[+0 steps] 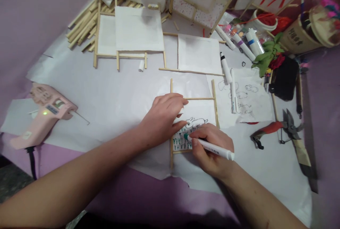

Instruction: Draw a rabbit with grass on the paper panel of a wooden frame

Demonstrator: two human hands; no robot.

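My right hand is closed round a white marker with a green tip, and the tip rests on a small paper panel in a bamboo stick frame. The panel carries a black line drawing with green marks beneath it. My left hand lies on the panel's left side, fingers curled and pressing the paper down, nothing held in it.
A pink glue gun lies at the left with its light on. Red-handled cutters and a blade lie at the right. Loose markers, a sketch sheet, more framed panels, bamboo sticks and a basket sit behind.
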